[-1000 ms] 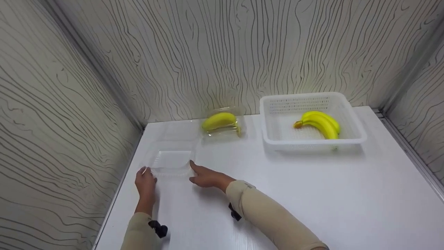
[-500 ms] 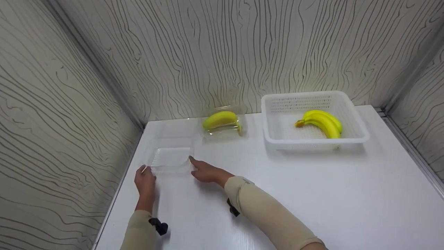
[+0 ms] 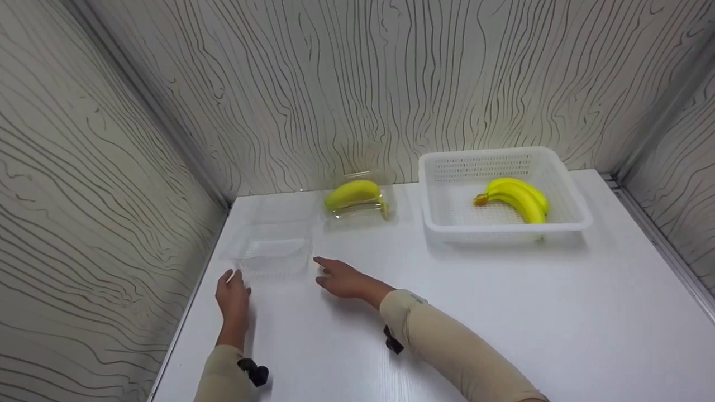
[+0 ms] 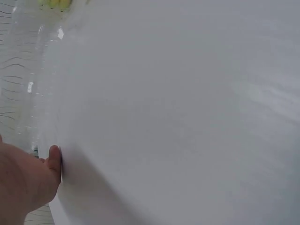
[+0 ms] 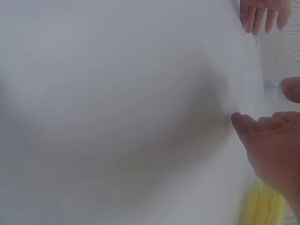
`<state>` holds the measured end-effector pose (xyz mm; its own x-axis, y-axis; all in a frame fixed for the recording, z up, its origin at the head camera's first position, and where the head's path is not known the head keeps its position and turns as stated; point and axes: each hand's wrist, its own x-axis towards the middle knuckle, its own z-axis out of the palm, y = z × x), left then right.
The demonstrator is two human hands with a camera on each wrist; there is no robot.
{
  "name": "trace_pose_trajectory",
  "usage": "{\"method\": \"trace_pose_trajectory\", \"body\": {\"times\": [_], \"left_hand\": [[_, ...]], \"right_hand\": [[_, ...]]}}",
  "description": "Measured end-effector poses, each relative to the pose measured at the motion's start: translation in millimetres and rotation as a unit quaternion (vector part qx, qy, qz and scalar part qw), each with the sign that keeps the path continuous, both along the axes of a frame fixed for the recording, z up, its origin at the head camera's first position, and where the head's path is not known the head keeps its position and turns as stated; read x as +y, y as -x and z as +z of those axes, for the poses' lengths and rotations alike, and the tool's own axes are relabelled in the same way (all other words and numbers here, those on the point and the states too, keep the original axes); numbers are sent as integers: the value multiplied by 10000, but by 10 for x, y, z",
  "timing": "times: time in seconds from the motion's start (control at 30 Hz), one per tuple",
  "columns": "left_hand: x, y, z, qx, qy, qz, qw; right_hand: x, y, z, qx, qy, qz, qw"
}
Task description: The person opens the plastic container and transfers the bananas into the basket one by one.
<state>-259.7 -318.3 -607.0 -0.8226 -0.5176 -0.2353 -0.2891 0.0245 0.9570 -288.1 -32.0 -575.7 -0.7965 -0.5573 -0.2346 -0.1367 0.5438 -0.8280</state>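
A clear plastic clamshell box point(image 3: 276, 265) stands at the left of the white table, its clear lid point(image 3: 276, 209) laid back toward the rear wall. My left hand point(image 3: 233, 296) is at the box's front left corner, fingertips right at the edge, fingers relaxed. Just off the right side is my right hand point(image 3: 343, 278), fingers extended and a small gap between them and the box. In the right wrist view, the right hand point(image 5: 274, 145) holds nothing, and the left hand point(image 5: 266, 11) shows at the top.
Behind and to the right, another clear plastic box point(image 3: 360, 220) holds yellow bananas point(image 3: 353, 193). A white perforated basket point(image 3: 505, 228) with a bunch of bananas point(image 3: 516, 198) stands at the back right. Patterned walls point(image 3: 357, 84) enclose the table point(image 3: 475, 307).
My right hand has let go of the box and moved right, away from its edge. My left hand stays at the corner, its fingers loosened.
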Motion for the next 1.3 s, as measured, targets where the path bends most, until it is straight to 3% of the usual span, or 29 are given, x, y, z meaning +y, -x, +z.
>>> {"method": "trace_pose_trajectory", "body": {"times": [0.23, 0.43, 0.67, 0.87, 1.07, 1.3], "left_hand": [[145, -170, 38, -103, 236, -235, 9994], [523, -314, -11, -125, 453, -772, 9959], [997, -519, -101, 75, 1391, -1457, 9795], [1323, -622, -23, 400, 1561, -2000, 9665], [1578, -588, 109, 422, 1365, -2396, 9603], [1726, -335, 201, 457, 1274, -2399, 9613]], "right_hand": [[442, -130, -87, 419, 124, 184, 9989], [1161, -221, -143, 602, 140, 36, 9981], [1904, -314, -195, 783, 51, -392, 9961], [2190, -422, -150, 1001, 19, -527, 9936], [2183, -425, -109, 929, 93, -704, 9931], [2009, -249, -58, 890, 227, -953, 9912]]}}
